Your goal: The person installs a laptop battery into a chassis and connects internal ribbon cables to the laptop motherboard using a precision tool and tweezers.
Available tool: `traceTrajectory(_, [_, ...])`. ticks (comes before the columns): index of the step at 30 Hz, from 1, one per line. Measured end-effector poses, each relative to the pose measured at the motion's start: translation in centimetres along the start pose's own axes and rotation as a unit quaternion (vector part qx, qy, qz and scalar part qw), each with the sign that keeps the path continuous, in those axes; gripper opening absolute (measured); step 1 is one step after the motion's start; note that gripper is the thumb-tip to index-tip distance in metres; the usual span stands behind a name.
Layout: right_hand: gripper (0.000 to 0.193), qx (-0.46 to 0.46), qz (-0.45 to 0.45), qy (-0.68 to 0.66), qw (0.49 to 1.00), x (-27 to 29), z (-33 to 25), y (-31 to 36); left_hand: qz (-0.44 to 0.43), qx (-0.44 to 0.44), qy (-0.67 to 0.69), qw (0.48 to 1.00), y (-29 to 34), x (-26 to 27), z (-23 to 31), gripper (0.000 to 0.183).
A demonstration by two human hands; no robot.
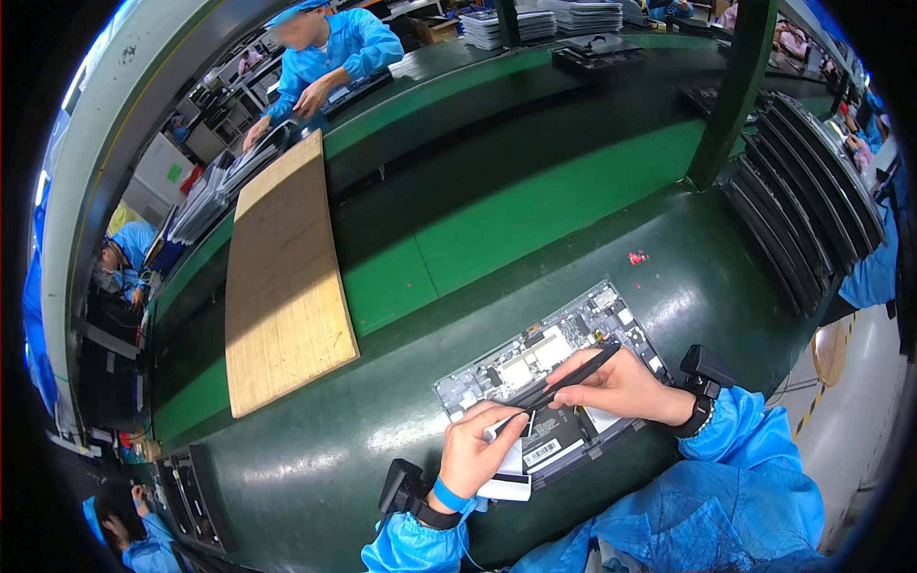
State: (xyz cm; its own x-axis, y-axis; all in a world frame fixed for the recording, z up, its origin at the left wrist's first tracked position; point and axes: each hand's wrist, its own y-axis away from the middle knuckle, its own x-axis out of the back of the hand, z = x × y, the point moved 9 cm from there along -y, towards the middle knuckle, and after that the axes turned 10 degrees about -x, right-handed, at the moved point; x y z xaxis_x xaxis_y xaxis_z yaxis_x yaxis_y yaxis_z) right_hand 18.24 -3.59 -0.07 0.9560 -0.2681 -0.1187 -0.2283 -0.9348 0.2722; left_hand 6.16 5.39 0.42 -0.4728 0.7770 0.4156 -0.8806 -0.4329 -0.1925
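An opened laptop base [549,355] lies on the green bench, its circuit board and black battery [554,444] exposed. Above it, my right hand [616,387] is closed around a slim black stick-shaped tool [590,365], which slants down to the left. My left hand [479,447] is pinched at the lower end of this dark shape, over the laptop's left part. Whether its fingers grip the same tool or a separate dark piece is unclear. A small white strip shows by its fingertips. Below that hand lies a white flat piece [509,487] with a black stripe.
A wooden board [287,286] spans the green channel at left. Black laptop shells [807,201] stand stacked at right, near a green post [735,95]. A small red item [638,258] lies beyond the laptop. Across the bench a person in blue [334,57] handles parts.
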Motion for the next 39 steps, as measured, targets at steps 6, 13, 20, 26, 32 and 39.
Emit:
traceTrajectory(6, [0.019, 0.014, -0.012, 0.007, 1.000, -0.2, -0.1, 0.0, -0.008, 0.017, 0.007, 1.000, 0.1, -0.2, -0.4, 0.012])
traceTrajectory(13, [0.015, 0.086, 0.031, -0.023, 0.996, 0.9, -2.9, 1.1, 0.029, 0.043, 0.022, 0.998, 0.3, 0.8, -0.5, 0.009])
traceTrajectory(20, [0.014, 0.040, 0.064, -0.057, 0.996, 1.4, -1.7, -1.3, -0.113, -0.102, 0.010, 0.988, -1.4, 2.3, 1.4, 0.010])
traceTrajectory(26, [0.019, 0.047, 0.131, 0.013, 0.990, 1.5, -1.0, -3.1, -0.117, -0.163, -0.135, 0.970, -2.2, 2.0, 1.7, 0.010])
traceTrajectory(32, [0.018, 0.054, 0.147, -0.046, 0.987, 1.4, -1.1, -3.5, -0.123, -0.158, -0.206, 0.958, -2.8, 2.0, 1.5, 0.011])
traceTrajectory(39, [0.018, 0.065, 0.144, -0.020, 0.987, 1.4, -0.8, -3.6, -0.162, -0.143, -0.231, 0.949, -3.4, 1.4, 1.6, 0.012])
